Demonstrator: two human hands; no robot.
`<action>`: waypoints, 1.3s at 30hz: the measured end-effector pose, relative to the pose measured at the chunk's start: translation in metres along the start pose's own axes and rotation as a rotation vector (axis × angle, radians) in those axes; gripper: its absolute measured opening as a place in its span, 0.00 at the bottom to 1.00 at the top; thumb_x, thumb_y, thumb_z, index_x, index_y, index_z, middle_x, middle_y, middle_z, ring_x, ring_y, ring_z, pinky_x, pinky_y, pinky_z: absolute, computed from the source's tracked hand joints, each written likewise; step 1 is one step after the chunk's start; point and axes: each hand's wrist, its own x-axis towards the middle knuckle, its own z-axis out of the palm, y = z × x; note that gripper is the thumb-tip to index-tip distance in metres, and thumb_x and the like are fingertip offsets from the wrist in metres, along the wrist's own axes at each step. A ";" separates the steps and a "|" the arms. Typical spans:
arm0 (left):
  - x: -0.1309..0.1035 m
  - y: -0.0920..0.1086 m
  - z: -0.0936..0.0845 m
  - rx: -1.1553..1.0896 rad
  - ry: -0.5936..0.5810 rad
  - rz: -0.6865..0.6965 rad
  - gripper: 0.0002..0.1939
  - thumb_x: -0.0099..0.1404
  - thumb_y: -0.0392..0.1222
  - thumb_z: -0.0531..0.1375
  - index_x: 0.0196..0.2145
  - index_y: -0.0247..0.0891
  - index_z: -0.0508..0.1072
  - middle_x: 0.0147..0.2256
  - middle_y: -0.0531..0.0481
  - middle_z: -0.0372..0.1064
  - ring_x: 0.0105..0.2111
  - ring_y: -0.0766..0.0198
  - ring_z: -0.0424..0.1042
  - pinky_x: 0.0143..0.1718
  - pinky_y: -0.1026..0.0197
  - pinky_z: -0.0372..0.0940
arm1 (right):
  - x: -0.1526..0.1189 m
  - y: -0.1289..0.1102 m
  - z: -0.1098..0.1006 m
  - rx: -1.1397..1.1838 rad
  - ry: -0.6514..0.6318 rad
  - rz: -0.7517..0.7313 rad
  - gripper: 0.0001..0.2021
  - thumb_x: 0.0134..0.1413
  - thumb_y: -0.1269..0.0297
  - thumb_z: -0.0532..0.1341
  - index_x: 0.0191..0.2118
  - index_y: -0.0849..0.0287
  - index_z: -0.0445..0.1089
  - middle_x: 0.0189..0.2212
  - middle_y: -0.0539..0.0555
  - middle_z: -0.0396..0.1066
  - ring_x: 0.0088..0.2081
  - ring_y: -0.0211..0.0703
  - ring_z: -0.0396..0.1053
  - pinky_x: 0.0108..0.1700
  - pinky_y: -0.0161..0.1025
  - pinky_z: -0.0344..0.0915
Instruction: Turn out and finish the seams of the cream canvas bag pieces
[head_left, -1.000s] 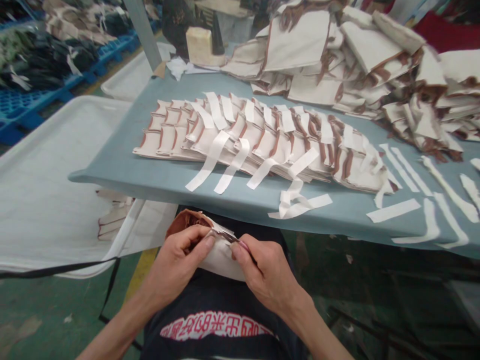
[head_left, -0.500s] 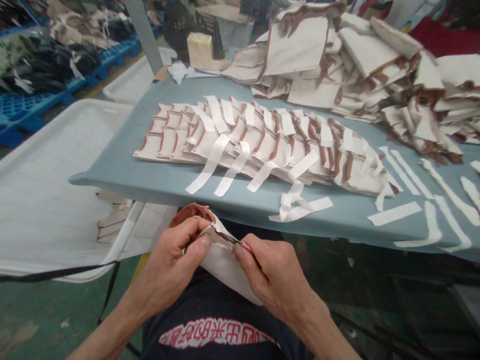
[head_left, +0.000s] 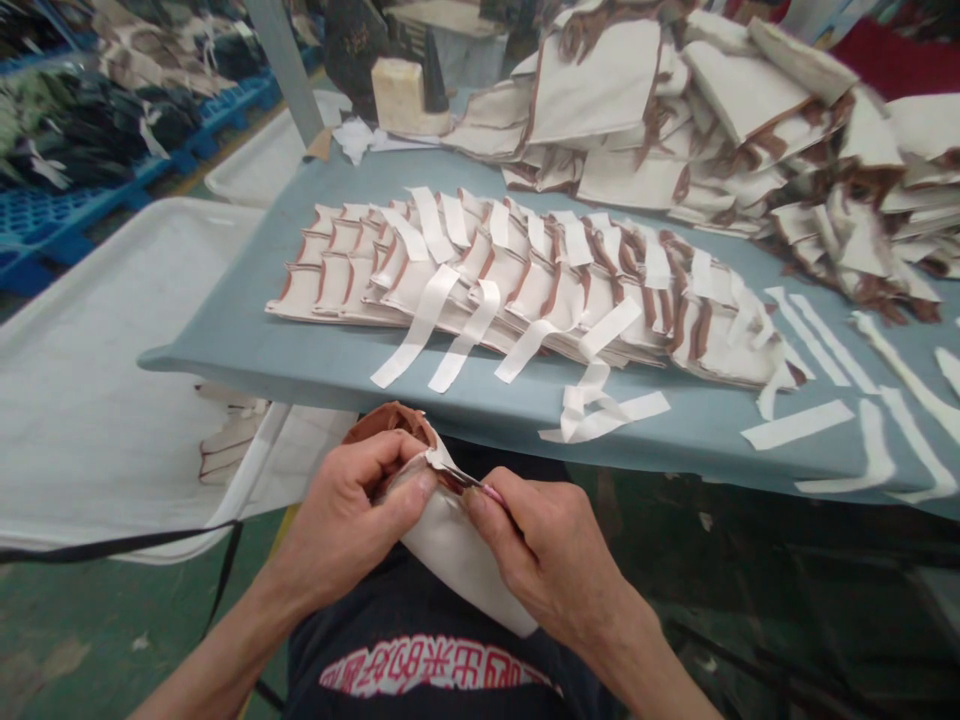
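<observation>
A white fabric piece with brown lining lies across my lap, its brown inner side turned out at the upper end. My left hand pinches its edge between thumb and fingers near a folded corner. Closed around a slim metal-tipped tool with a pinkish end, my right hand is just to the right. The tool's thin tip meets the fabric edge beside my left thumb. Most of the tool is hidden in my fingers, so its exact kind does not show.
Overlapping white and brown fabric pieces lie in rows on the blue-covered table, with white strips over them. A heap of similar pieces is behind. At left stands a white plastic tub.
The tool's metal tip now shows more clearly at the fabric edge. The fabric has tilted slightly, its lower end shifting down and right. Both hands stay in nearly the same place.
</observation>
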 end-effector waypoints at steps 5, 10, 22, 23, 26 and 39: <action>0.002 0.003 0.003 -0.057 0.017 -0.013 0.14 0.66 0.47 0.64 0.26 0.36 0.79 0.24 0.51 0.71 0.22 0.65 0.66 0.22 0.68 0.60 | -0.001 -0.001 -0.004 0.002 -0.002 0.014 0.19 0.78 0.66 0.54 0.29 0.53 0.60 0.19 0.44 0.64 0.19 0.34 0.59 0.26 0.36 0.50; 0.001 0.005 0.004 -0.050 0.028 -0.035 0.15 0.64 0.48 0.65 0.25 0.36 0.78 0.23 0.52 0.69 0.22 0.67 0.64 0.21 0.69 0.58 | -0.001 -0.002 0.000 -0.099 0.063 -0.036 0.19 0.79 0.66 0.53 0.30 0.54 0.63 0.20 0.46 0.68 0.19 0.36 0.62 0.27 0.37 0.51; 0.001 0.004 0.005 -0.108 0.022 -0.072 0.16 0.63 0.50 0.67 0.24 0.36 0.78 0.22 0.52 0.67 0.21 0.67 0.63 0.20 0.70 0.58 | -0.002 -0.002 0.002 -0.187 0.096 -0.056 0.21 0.81 0.64 0.52 0.30 0.55 0.65 0.20 0.48 0.71 0.20 0.36 0.65 0.28 0.38 0.51; 0.001 0.003 0.005 -0.105 0.025 -0.077 0.16 0.63 0.50 0.67 0.24 0.36 0.78 0.22 0.52 0.67 0.21 0.67 0.63 0.20 0.69 0.58 | -0.001 -0.002 0.002 -0.204 0.103 -0.067 0.21 0.81 0.65 0.52 0.30 0.55 0.66 0.20 0.49 0.71 0.20 0.37 0.66 0.28 0.38 0.52; 0.002 0.003 0.004 -0.096 0.037 -0.075 0.15 0.63 0.50 0.66 0.24 0.36 0.78 0.22 0.53 0.67 0.21 0.67 0.61 0.20 0.69 0.57 | -0.001 0.000 0.003 -0.256 0.116 -0.104 0.21 0.81 0.66 0.52 0.30 0.56 0.68 0.22 0.50 0.74 0.22 0.38 0.69 0.30 0.39 0.53; 0.001 0.008 0.015 0.042 0.068 -0.010 0.12 0.63 0.46 0.61 0.25 0.39 0.76 0.20 0.56 0.64 0.18 0.68 0.58 0.18 0.67 0.52 | 0.002 0.007 0.014 -0.293 0.226 -0.158 0.22 0.83 0.64 0.52 0.33 0.57 0.74 0.26 0.54 0.79 0.27 0.41 0.74 0.33 0.40 0.59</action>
